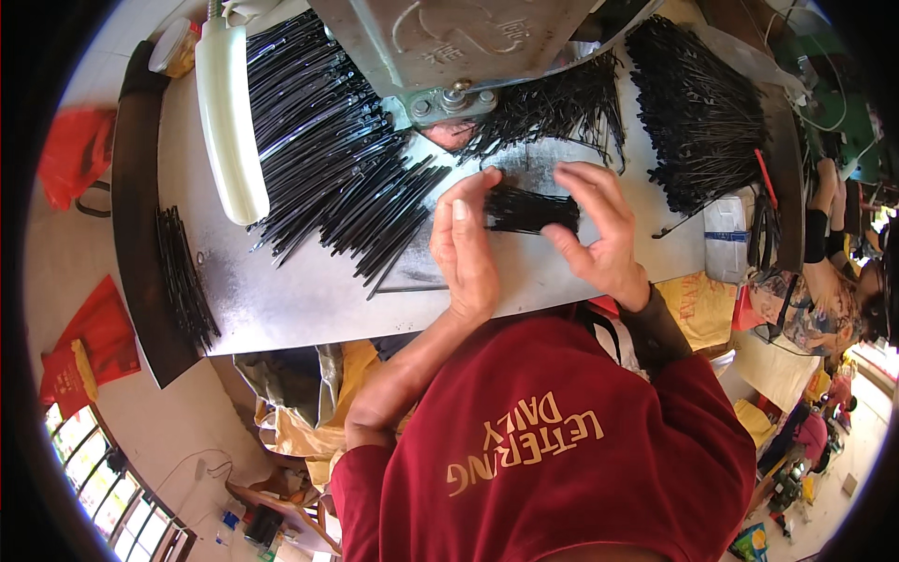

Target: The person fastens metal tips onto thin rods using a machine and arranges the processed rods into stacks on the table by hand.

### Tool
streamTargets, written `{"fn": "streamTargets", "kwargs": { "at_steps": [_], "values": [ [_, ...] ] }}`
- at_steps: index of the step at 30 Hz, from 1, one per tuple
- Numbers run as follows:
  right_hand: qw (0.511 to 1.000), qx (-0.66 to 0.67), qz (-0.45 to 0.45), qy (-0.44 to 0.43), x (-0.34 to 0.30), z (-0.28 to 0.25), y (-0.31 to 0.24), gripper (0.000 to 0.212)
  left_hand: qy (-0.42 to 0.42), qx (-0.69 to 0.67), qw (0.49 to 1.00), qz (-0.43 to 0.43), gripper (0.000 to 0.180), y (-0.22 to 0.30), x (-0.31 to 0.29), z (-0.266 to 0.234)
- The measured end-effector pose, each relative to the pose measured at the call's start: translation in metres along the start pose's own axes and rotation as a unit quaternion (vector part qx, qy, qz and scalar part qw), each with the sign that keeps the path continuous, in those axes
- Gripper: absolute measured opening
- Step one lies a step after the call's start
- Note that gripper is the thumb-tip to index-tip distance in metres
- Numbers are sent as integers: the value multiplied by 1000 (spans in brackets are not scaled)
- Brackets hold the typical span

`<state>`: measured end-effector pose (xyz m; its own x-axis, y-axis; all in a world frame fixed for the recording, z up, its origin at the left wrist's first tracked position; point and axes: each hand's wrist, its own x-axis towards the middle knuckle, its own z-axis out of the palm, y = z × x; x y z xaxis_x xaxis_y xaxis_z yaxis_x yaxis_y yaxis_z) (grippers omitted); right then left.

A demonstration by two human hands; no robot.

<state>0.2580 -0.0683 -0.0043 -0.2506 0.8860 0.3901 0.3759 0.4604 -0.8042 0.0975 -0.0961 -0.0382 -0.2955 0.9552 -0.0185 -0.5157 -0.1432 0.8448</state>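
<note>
A short bundle of thin black rods [532, 210] lies crosswise on the metal tabletop between my two hands. At its left end stands my left hand [464, 245], fingers stretched and held close together, the palm turned toward the rods. My right hand [601, 229] curves around the other end with the thumb well apart from the fingers. Neither hand closes around the bundle; whether the palms touch its ends I cannot tell. Just left of my left hand is a wide pile of longer black rods [328, 155].
Behind my hands stands a heavy grey machine [459, 42], with loose black pieces [557, 108] beside its base. A large black heap [698, 112] lies at right. A white lamp [228, 122] hangs over the left pile. More rods [185, 281] rest by the dark left rim.
</note>
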Motion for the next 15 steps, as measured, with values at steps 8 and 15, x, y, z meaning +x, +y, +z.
{"fn": "streamTargets", "kwargs": {
  "at_steps": [8, 15],
  "values": [
    [955, -252, -78, -137, 10, -1, 6, 42, -8, 28, 1000, -1, 39, 2, 2, 1],
    [948, -264, -106, -143, 17, -1, 9, 38, -20, 2, 1000, 13, 42, 6, -1, -1]
  ]
}}
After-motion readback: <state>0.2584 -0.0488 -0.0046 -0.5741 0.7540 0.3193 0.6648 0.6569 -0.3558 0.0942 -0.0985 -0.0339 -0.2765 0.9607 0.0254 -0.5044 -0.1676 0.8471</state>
